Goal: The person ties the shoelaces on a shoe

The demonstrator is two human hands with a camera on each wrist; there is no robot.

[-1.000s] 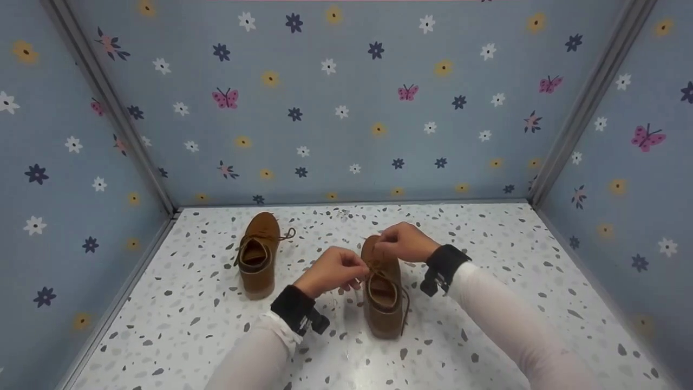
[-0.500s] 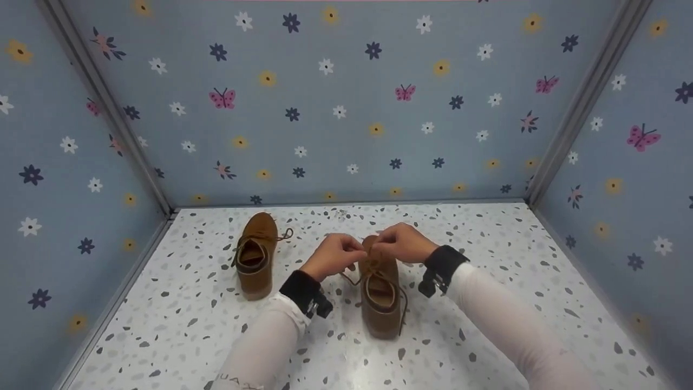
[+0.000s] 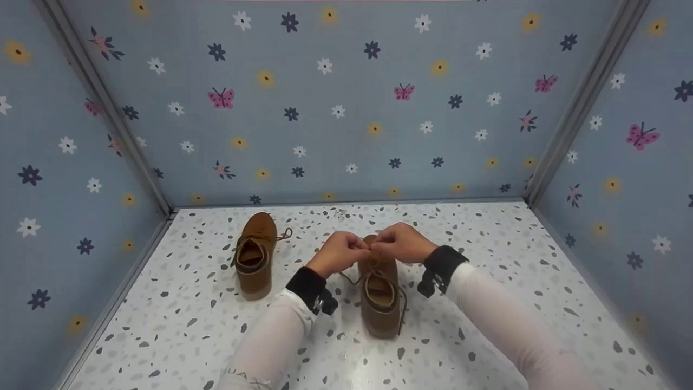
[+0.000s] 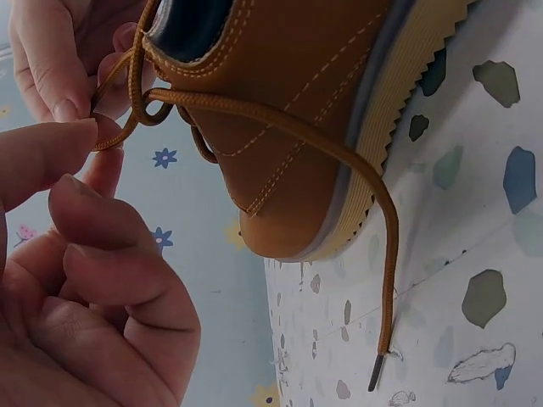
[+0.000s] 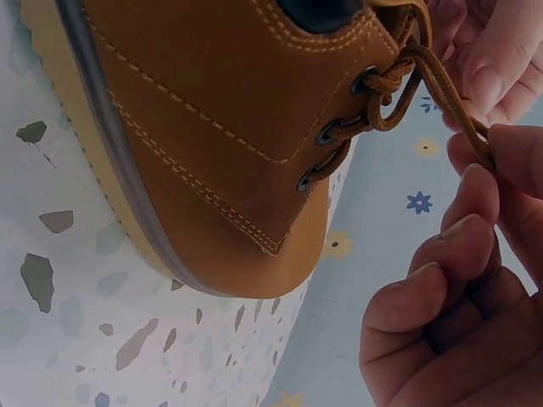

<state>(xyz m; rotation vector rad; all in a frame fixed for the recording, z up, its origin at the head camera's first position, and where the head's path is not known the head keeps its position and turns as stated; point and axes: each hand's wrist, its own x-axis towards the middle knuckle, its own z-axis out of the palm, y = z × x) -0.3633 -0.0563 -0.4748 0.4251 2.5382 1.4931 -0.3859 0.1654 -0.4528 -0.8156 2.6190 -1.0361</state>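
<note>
A brown lace-up shoe (image 3: 380,324) stands upright on the speckled floor, toe pointing away. Above its toe both hands meet, fingertips close together. My left hand (image 3: 337,253) pinches a bight of the brown shoelace (image 4: 137,80) between thumb and forefinger, its other fingers curled. From the other side, my right hand (image 3: 403,244) pinches the same lace, as the right wrist view shows at the thumb (image 5: 519,157). A free lace end (image 4: 386,280) hangs down the shoe's side to its dark tip. Fingers hide part of the loop.
To the left stands a second brown shoe (image 3: 255,284), a lace loop sticking out on its right. Blue flowered panels (image 3: 346,103) enclose the white speckled floor (image 3: 465,319) at the back and both sides.
My left hand has moved forward and slightly right, from beside the shoe's opening to the right hand's fingertips over the toe. The right hand has stayed nearly in place.
</note>
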